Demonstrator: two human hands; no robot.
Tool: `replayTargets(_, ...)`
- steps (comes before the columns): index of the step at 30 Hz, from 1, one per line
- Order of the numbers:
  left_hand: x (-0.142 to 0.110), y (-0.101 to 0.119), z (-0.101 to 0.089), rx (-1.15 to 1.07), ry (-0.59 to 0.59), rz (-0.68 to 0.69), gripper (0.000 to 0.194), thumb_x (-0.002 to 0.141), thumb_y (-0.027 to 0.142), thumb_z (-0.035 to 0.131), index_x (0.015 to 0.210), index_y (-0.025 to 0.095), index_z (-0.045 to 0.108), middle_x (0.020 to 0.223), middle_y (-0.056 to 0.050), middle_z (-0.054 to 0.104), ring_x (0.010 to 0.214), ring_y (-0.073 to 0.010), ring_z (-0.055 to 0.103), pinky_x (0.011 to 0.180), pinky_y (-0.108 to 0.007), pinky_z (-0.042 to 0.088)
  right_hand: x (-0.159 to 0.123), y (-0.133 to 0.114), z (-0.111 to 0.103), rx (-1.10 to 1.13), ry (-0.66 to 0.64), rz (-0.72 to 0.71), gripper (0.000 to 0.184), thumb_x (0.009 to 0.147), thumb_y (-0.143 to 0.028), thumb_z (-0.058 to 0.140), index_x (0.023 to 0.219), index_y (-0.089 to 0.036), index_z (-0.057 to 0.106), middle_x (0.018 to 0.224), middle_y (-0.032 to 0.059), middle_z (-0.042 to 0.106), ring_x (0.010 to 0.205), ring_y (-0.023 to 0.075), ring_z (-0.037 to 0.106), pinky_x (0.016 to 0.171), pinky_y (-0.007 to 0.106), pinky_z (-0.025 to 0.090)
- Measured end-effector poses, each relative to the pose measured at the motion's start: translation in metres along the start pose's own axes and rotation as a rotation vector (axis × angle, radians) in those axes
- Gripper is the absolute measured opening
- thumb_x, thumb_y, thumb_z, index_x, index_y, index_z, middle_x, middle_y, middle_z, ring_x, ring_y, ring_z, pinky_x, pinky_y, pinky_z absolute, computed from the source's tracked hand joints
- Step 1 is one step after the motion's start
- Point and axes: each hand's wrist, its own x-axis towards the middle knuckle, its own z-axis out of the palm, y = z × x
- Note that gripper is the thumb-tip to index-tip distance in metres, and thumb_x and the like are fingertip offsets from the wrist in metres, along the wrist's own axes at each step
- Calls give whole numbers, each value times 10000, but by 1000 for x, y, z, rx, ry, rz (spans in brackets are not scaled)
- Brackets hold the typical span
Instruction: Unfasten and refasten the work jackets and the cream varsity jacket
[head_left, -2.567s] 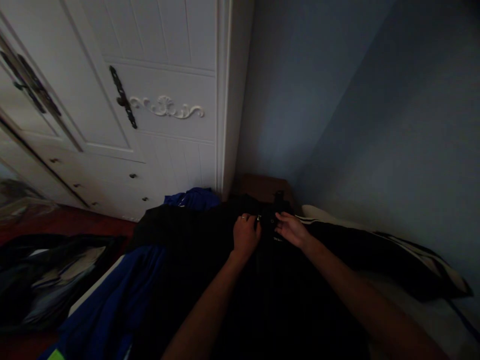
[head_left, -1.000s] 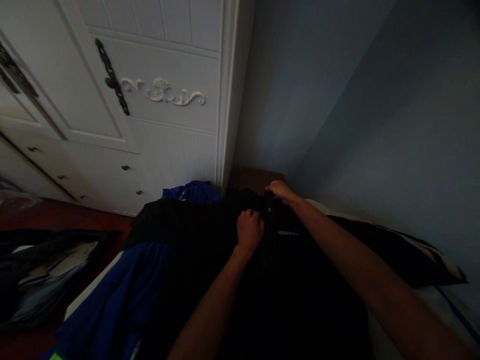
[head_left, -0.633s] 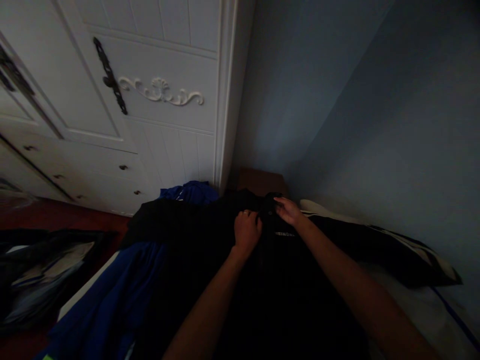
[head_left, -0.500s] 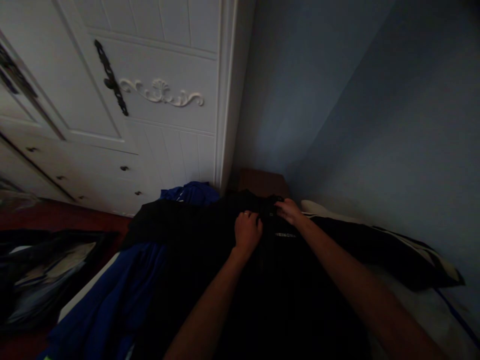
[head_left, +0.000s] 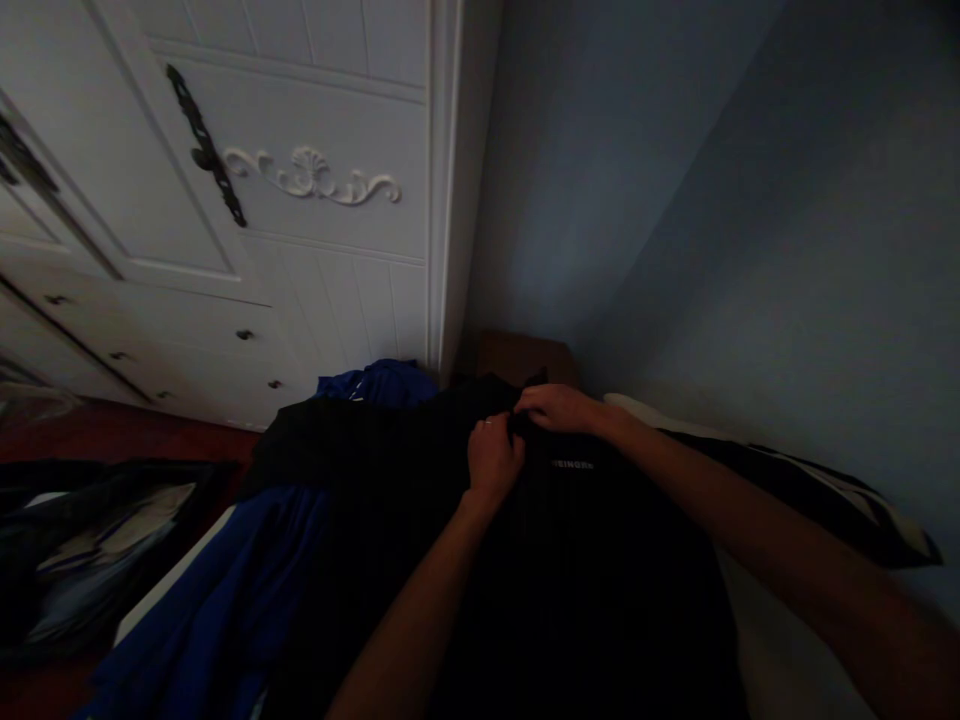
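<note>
A black jacket [head_left: 600, 560] with pale lettering on its chest lies spread out in front of me, very dark, so its folds are hard to see. My left hand [head_left: 495, 460], a ring on one finger, is closed on its upper middle part. Close beside it, my right hand [head_left: 559, 408] pinches the same dark cloth near the top edge, fingertips almost meeting the left hand. What exactly lies between the fingers is hidden. Blue clothing [head_left: 240, 590] shows under the jacket's left side, and more blue cloth [head_left: 382, 382] lies behind it.
A white wardrobe [head_left: 337, 230] with dark handles stands behind to the left. A blue-grey wall [head_left: 787, 270] rises at the right, with a brown box [head_left: 525, 355] in the corner. A black-and-white pillow [head_left: 817, 490] lies right. An open case [head_left: 97, 560] with clothes sits on the red floor.
My right hand has moved left across the jacket's top, from its right side to beside my left hand. The left hand has stayed in place. The view has shifted slightly.
</note>
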Motion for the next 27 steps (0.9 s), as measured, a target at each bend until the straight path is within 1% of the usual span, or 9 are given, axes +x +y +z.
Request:
replayTargets(2, 0, 0, 0, -40, 11, -18, 327, 887, 184, 544, 1202, 117, 599, 1109, -112, 685, 1030, -254, 605, 913, -359, 466, -1, -10, 1, -65, -51, 16, 264, 891, -260, 582, 1117, -177, 691, 1056, 101, 694, 961, 228, 654, 810, 310, 490)
replayTargets(4, 0, -1, 0, -59, 14, -31, 344, 871, 168, 551, 1208, 111, 589, 1131, -116, 682, 1057, -256, 600, 933, -360, 461, -2, -18, 5, -166, -86, 59, 294, 879, -333, 629, 1105, -155, 686, 1059, 122, 689, 939, 250, 659, 748, 309, 485)
replayTargets(7, 0, 0, 0, -56, 12, -39, 349, 856, 175, 564, 1198, 109, 588, 1138, -121, 682, 1069, -268, 596, 944, -373, 463, -5, -25, 13, -260, -100, 102, 240, 909, -310, 608, 1054, -140, 694, 1033, 128, 697, 906, 240, 669, 700, 286, 462)
replayTargets(11, -1, 1, 1, 1, 14, 3, 388, 849, 223, 592, 1215, 95, 572, 1139, -142, 669, 1057, -286, 590, 941, -404, 465, -8, -21, 18, -260, -84, 76, 219, 966, -244, 515, 992, -149, 711, 967, 106, 718, 854, 197, 671, 679, 258, 430)
replayTargets(14, -2, 2, 3, 36, 9, 12, 399, 849, 242, 607, 1215, 89, 568, 1111, -144, 664, 1042, -293, 586, 922, -410, 469, -7, -11, 15, -258, -49, 75, 239, 974, -214, 484, 975, -152, 715, 957, 94, 723, 849, 184, 664, 689, 254, 421)
replayTargets(18, -4, 3, 4, 50, 17, 11, 380, 863, 252, 605, 1213, 109, 567, 1112, -134, 655, 1046, -284, 582, 913, -395, 467, 3, 7, 11, -191, 23, 148, 245, 973, -238, 489, 992, -181, 727, 1015, 77, 726, 925, 185, 658, 758, 263, 424)
replayTargets(23, -5, 5, 3, 49, 15, 9, 418, 871, 246, 600, 1254, 89, 544, 1145, -141, 642, 1058, -286, 569, 916, -397, 463, 24, 34, 6, -165, 22, 194, 242, 863, -89, 521, 917, -193, 734, 1006, 55, 735, 947, 177, 652, 807, 269, 405)
replayTargets(25, -6, 6, 4, 47, 18, 8, 429, 869, 247, 600, 1259, 78, 544, 1150, -144, 638, 1057, -289, 562, 913, -400, 463, 32, 45, 3, -167, 45, 225, 256, 833, -63, 516, 906, -190, 726, 1009, 56, 732, 960, 182, 646, 817, 277, 396)
replayTargets(27, -6, 6, 5, 46, 23, 12, 433, 869, 249, 597, 1262, 75, 543, 1152, -142, 635, 1055, -289, 558, 910, -403, 462, 39, 56, -1, -166, 70, 264, 258, 834, -67, 503, 911, -187, 718, 1020, 63, 730, 964, 192, 643, 818, 287, 392)
